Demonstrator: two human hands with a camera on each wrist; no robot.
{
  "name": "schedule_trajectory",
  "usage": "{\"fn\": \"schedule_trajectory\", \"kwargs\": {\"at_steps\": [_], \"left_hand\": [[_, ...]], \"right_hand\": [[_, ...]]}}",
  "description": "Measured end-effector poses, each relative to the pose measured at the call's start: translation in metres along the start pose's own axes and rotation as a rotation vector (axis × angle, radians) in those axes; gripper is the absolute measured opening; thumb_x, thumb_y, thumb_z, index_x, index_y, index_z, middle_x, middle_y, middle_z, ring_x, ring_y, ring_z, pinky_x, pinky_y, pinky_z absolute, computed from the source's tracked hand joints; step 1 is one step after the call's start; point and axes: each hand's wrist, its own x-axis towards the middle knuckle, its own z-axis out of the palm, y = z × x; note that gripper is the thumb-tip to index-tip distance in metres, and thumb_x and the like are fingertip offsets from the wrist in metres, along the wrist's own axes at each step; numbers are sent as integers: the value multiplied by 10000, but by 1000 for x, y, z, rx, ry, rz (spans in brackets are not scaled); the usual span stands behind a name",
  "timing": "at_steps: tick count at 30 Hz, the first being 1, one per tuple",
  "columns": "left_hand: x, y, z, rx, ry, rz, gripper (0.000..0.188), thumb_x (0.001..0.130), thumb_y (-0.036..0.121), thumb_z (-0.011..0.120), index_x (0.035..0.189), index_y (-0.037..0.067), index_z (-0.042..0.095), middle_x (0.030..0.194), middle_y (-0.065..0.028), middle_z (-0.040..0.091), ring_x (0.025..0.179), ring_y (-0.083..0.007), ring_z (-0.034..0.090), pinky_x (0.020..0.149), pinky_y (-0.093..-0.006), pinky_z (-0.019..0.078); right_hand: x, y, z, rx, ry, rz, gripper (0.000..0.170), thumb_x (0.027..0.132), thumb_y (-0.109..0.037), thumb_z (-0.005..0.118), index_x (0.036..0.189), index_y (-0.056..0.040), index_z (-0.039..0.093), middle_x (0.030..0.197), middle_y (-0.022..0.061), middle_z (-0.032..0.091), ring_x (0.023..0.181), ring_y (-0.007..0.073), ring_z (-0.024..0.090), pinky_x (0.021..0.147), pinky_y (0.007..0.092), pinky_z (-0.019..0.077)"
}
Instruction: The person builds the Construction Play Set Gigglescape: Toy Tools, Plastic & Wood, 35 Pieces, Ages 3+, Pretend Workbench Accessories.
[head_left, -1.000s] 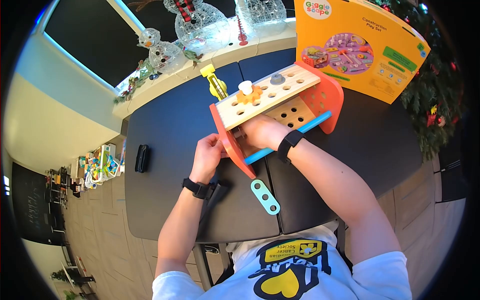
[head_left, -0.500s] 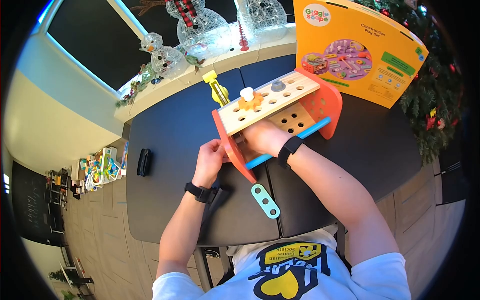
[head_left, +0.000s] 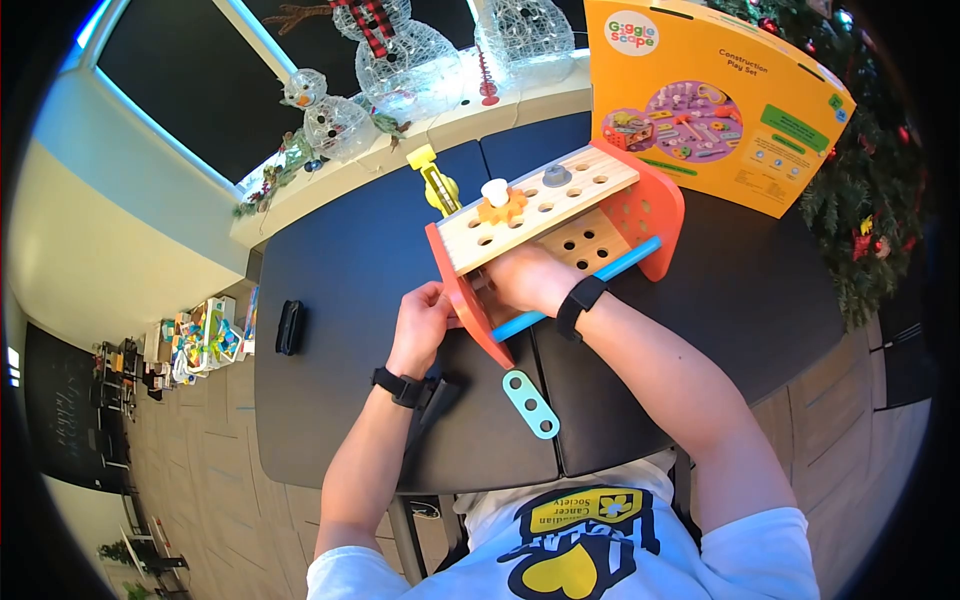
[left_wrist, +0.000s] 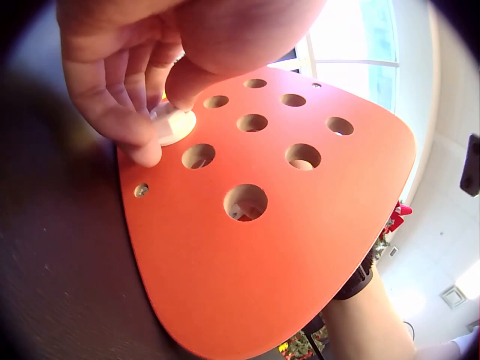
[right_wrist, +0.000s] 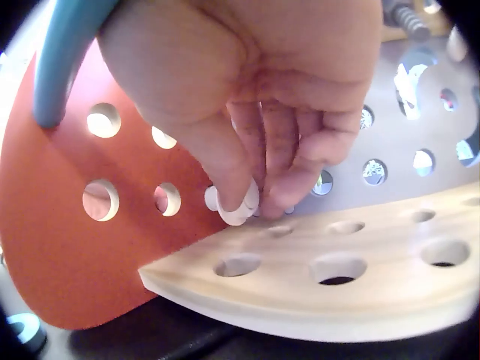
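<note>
A toy workbench (head_left: 525, 225) with a pegboard top and orange-red side panels stands on the table. My left hand (head_left: 420, 325) is at the outside of its left panel (left_wrist: 225, 277), where thumb and fingers pinch the white head of a toy bolt (left_wrist: 174, 127) set against a hole. Reaching in under the top, my right hand (head_left: 535, 275) pinches a white toy nut (right_wrist: 238, 208) on the inner side of that panel. Lower pegboard (right_wrist: 390, 255) lies just beneath the right fingertips. On top sit an orange gear (head_left: 502, 203) with a white bolt and a grey piece (head_left: 556, 177).
A blue bar (head_left: 630, 260) crosses the workbench's front. Nearer me lies a turquoise three-hole strip (head_left: 530, 404). A yellow toy tool (head_left: 437, 185) sticks up behind the left panel. The yellow box (head_left: 720, 110) stands at the back right, and a black case (head_left: 290, 327) lies at left.
Both hands stay on the left panel, one outside and one inside. The workbench and strip sit slightly lower in the head view than a second ago.
</note>
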Motion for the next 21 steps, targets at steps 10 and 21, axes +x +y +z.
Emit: {"fn": "schedule_trajectory", "kwargs": {"at_steps": [10, 21], "left_hand": [[0, 1, 0, 7, -4, 1, 254, 1079, 180, 559, 1100, -47, 670, 986, -81, 736, 840, -156, 715, 776, -303, 592], [-1, 2, 1, -6, -7, -8, 249, 1077, 166, 558, 1116, -54, 668, 998, -86, 737, 849, -159, 715, 779, -307, 596]], "right_hand": [[-4, -4, -4, -113, 55, -52, 403, 795, -133, 785, 1179, -75, 677, 1171, 176, 721, 1091, 348, 688, 931, 443, 563], [-9, -7, -10, -60, 12, -48, 347, 841, -168, 747, 1168, -76, 674, 1170, 167, 724, 1075, 349, 693, 923, 444, 567]]}}
